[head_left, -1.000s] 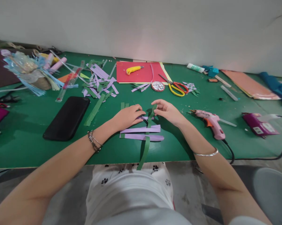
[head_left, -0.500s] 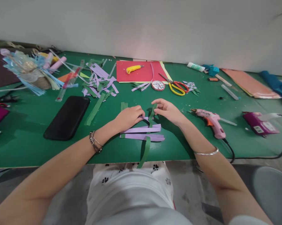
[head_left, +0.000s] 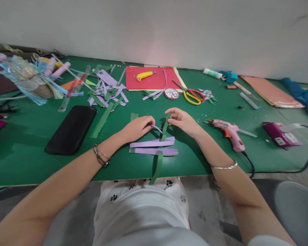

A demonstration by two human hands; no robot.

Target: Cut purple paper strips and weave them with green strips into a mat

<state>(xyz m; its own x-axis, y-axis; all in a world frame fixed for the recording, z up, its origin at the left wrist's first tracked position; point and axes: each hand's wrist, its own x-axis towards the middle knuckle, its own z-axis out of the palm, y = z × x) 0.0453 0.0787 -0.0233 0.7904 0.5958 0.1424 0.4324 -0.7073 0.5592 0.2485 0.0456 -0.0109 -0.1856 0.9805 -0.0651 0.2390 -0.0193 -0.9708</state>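
My left hand (head_left: pixel 138 128) is closed with a thin purple paper strip (head_left: pixel 156 128) pinched between its fingertips; the strip bends toward the right. My right hand (head_left: pixel 181 119) pinches the upper end of a green paper strip (head_left: pixel 165 128), lifting it off the table. Below my hands, two purple strips (head_left: pixel 154 141) lie side by side across the green one. The green strip's lower end (head_left: pixel 158 167) curls over the table's front edge. Another green strip (head_left: pixel 134 116) lies upright past my left hand, partly hidden by it.
To the left lies a black phone (head_left: pixel 71 130), with a pile of cut strips (head_left: pixel 109 87) behind. A red sheet (head_left: pixel 154 83) carries a yellow cutter (head_left: pixel 145 76); scissors (head_left: pixel 192 95) lie beside it. At right are a pink glue gun (head_left: pixel 231 134) and a purple power block (head_left: pixel 282 135).
My left hand has drawn back slightly to the left, and the purple strip in it now arches up more, away from the green strip. The right hand has barely moved.
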